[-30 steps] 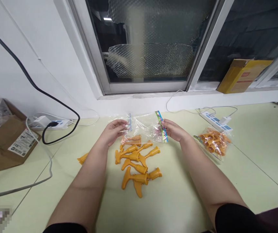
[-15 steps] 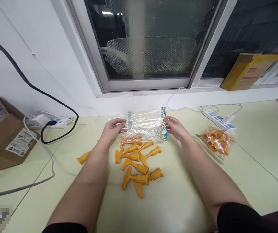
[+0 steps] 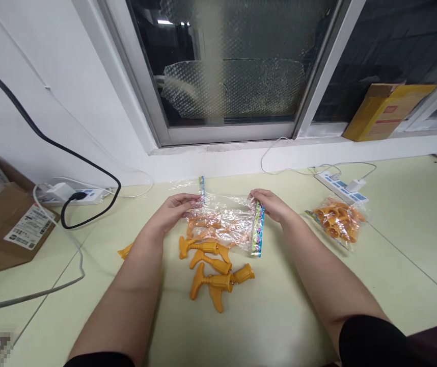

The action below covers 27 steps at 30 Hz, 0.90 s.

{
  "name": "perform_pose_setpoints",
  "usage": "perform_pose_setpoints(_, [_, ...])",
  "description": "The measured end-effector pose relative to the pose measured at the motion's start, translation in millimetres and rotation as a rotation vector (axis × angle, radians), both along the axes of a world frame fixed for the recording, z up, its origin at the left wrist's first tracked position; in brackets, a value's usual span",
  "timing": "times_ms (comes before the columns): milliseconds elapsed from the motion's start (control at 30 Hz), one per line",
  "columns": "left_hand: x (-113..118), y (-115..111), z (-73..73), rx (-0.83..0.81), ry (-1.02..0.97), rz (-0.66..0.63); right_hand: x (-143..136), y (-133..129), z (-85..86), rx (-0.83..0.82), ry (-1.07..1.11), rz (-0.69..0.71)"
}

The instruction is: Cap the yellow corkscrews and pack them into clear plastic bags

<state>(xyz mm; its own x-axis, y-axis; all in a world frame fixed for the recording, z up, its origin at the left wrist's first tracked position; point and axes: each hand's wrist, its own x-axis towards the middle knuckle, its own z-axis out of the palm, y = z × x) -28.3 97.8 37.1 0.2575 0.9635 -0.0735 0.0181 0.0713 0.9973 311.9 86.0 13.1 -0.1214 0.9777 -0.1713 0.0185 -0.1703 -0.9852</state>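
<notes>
Stretched between my hands is a clear plastic bag (image 3: 229, 210) with a colourful printed strip at its right end. My left hand (image 3: 172, 211) pinches the bag's left side, by a narrow blue printed strip. My right hand (image 3: 270, 204) grips its upper right corner, close to the colourful strip. Under and in front of the bag lie several orange plastic T-handled pieces (image 3: 214, 281), some seen through the film. Another orange piece (image 3: 126, 251) is partly hidden behind my left forearm.
On the right rests a filled clear bag of orange pieces (image 3: 338, 219), with a power strip (image 3: 340, 187) behind it. At the left are an open cardboard box (image 3: 16, 224), another power strip (image 3: 94, 195) and a black cable (image 3: 50, 136). A yellow carton (image 3: 388, 112) leans by the window.
The bag's right end has swung toward me, and the film covers more of the orange pieces. My right hand has shifted to the bag's upper corner.
</notes>
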Motion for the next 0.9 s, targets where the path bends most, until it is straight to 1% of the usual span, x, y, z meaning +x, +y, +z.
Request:
perform_pose_setpoints(133, [3, -1, 2.3, 0.037, 0.002, 0.005, -4, 0, -2.6, 0.053, -0.01, 0.06])
perform_pose_setpoints(233, [7, 2, 0.4, 0.087, 0.034, 0.045, -3, -1, -1.6, 0.09, -0.081, 0.08])
perform_pose_setpoints(333, [7, 3, 0.0, 0.067, 0.042, 0.088, -3, 0, 0.3, 0.16, -0.139, 0.013])
perform_pose_setpoints(400, [7, 2, 1.9, 0.053, 0.054, 0.084, -3, 0, 1.7, 0.186, -0.11, -0.041])
perform_pose_setpoints(500, [5, -1, 5.0, 0.072, 0.048, 0.068, -2, -1, 4.0, 0.141, -0.003, -0.073])
perform_pose_setpoints(600, [3, -3, 5.2, 0.106, -0.006, 0.059, 1, -4, 6.3, 0.039, 0.078, -0.017])
perform_pose_setpoints(667, [1, -2, 3.5, 0.133, -0.046, 0.056, 2, -5, 6.8, 0.013, 0.1, 0.002])
perform_pose_setpoints(733, [0, -2, 1.5, 0.126, -0.067, 0.024, -1, -5, 5.5, 0.029, 0.125, -0.065])
perform_pose_setpoints(833, [3, -2, -1.5, 0.047, -0.056, -0.03, -12, -3, 0.0, 0.07, 0.165, -0.201])
perform_pose_setpoints(900, [7, 0, -3.6, 0.005, -0.035, -0.011, -20, -2, -5.1, 0.081, 0.164, -0.216])
